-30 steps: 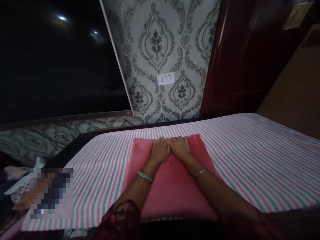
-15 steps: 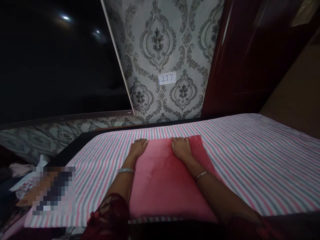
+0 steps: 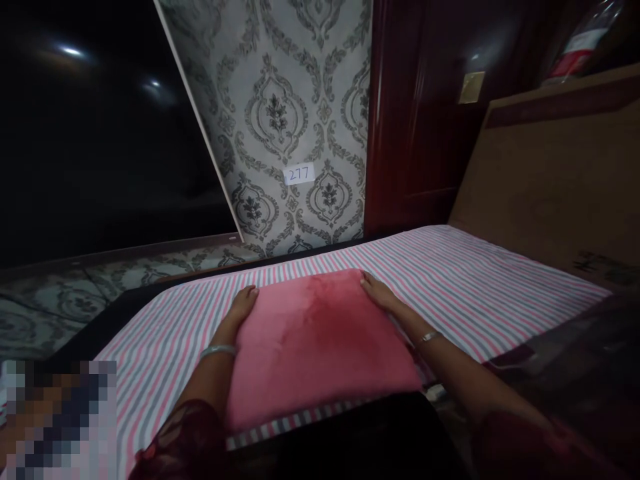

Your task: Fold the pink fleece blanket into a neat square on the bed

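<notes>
A folded pink cloth (image 3: 300,347) with a soft, velvety surface lies in front of me on a striped sheet (image 3: 440,280). A darker red patch shows on its right half. My left hand (image 3: 244,303) holds the cloth at its far left corner, fingers bent over the edge. On the opposite side, my right hand (image 3: 378,292) grips the far right corner, its fingers closed along the edge. Parts of the fingers of both hands are hidden from view.
Behind the sheet, a large dark TV screen (image 3: 100,147) hangs on the patterned wall (image 3: 280,113). A cardboard box (image 3: 550,187) stands at the right, with a bottle (image 3: 580,50) behind its top edge. A paper label (image 3: 299,174) reads 277.
The view has swung to the right. My right hand has moved from flat on top of the cloth to its far right corner. The darker strip along the cloth's right side no longer shows.
</notes>
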`<action>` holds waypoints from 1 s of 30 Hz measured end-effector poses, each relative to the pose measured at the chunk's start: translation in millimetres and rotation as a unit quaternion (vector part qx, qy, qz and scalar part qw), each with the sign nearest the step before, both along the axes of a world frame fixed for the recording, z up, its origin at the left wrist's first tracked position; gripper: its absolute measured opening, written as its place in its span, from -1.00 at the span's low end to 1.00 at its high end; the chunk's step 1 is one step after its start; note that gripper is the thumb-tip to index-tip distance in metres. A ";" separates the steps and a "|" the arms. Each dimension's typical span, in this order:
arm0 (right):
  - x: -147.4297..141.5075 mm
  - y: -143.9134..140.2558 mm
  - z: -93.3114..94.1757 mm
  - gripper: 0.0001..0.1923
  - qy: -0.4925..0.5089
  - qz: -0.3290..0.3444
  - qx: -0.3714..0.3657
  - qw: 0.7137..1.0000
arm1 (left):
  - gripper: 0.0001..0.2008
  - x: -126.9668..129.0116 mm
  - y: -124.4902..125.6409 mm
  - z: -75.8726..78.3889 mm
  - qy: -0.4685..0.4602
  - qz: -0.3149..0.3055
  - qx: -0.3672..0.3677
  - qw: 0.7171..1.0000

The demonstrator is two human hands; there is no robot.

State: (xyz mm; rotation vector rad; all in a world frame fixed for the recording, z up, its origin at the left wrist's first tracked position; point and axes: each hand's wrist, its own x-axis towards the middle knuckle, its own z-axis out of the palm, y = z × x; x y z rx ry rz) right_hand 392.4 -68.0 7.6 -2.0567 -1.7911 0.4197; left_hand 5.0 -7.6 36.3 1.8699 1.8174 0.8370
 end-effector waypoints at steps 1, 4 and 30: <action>4.9 -10.6 -5.7 -0.37 0.020 0.002 0.008 1.000 | -0.60 -5.8 -7.6 0.3 -0.032 0.008 -0.009 0.999; 12.9 -45.0 -28.0 -0.35 0.133 0.030 0.054 0.989 | -0.48 -22.6 -41.1 -6.6 -0.128 0.033 -0.048 0.990; 17.7 -37.3 11.4 -0.21 0.315 0.130 0.198 0.919 | -0.03 -0.2 -106.1 29.8 -0.381 -0.058 0.012 0.923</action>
